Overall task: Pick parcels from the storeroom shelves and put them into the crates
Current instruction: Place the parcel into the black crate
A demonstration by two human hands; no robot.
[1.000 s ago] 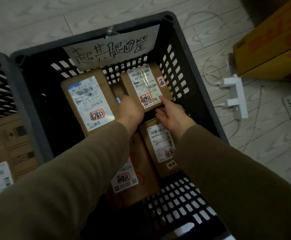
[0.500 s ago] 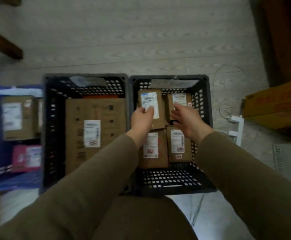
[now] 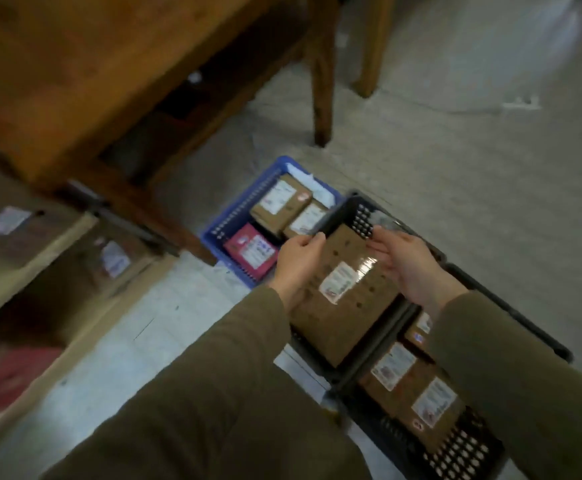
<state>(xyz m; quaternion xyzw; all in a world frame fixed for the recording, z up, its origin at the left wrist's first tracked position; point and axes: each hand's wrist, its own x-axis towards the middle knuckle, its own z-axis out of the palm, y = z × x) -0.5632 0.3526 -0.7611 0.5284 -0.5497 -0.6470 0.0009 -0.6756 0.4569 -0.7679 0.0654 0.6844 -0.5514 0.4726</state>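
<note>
Reaching over the box point(image 3: 336, 322) in the crate point(image 3: 358, 209), my left hand point(image 3: 300, 263) curls at its edge, hold unclear, right hand point(image 3: 410, 268) straight-fingered.

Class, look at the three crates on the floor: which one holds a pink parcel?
The blue crate, the farthest one, holds the pink parcel; the middle crate and the near crate are black, with nothing pink showing.

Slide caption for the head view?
Left hand grips, right hand touches large parcel in black crate beside blue crate.
</note>
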